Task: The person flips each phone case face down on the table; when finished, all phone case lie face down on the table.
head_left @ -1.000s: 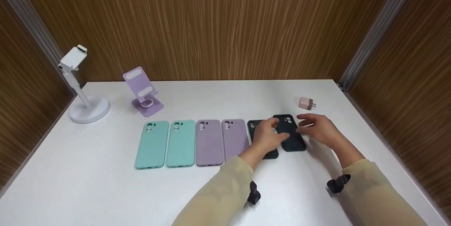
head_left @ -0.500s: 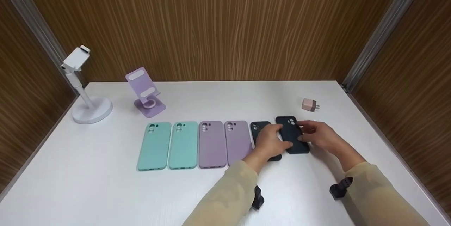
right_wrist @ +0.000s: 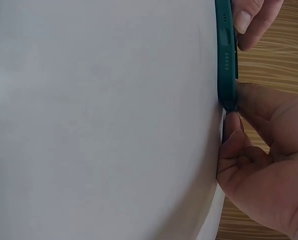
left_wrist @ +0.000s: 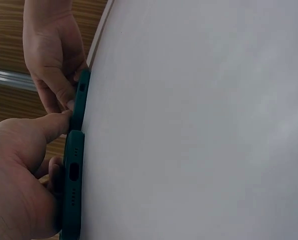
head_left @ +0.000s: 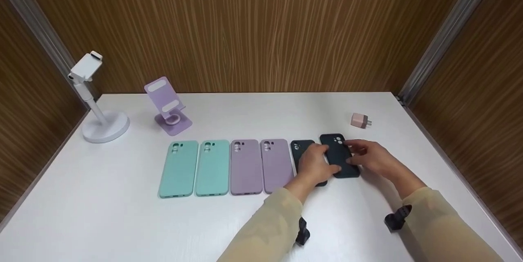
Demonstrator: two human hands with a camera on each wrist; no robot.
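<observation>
Two dark phone cases end a row on the white table point(head_left: 122, 221). My left hand point(head_left: 322, 160) rests on the fifth case point(head_left: 300, 149) and its thumb presses the left edge of the sixth dark case point(head_left: 338, 151). My right hand point(head_left: 355, 153) pinches that case's right edge. In the left wrist view my left hand point(left_wrist: 19, 170) lies on the near case point(left_wrist: 73, 185), its thumb meeting the far case point(left_wrist: 81, 100), where the right hand point(left_wrist: 51, 60) grips. In the right wrist view my right hand point(right_wrist: 259, 150) touches the case's point(right_wrist: 226, 65) end.
Left of the dark pair lie two teal cases point(head_left: 178, 168) and two lilac cases point(head_left: 245, 166), side by side. A white phone stand point(head_left: 100, 121) and a lilac stand point(head_left: 167, 106) are at the back left. A pink charger plug point(head_left: 359, 120) sits at the back right. Wood walls enclose the table.
My right hand has come down from just right of the sixth dark case onto its right edge. The left hand stays on the fifth case, thumb against the sixth.
</observation>
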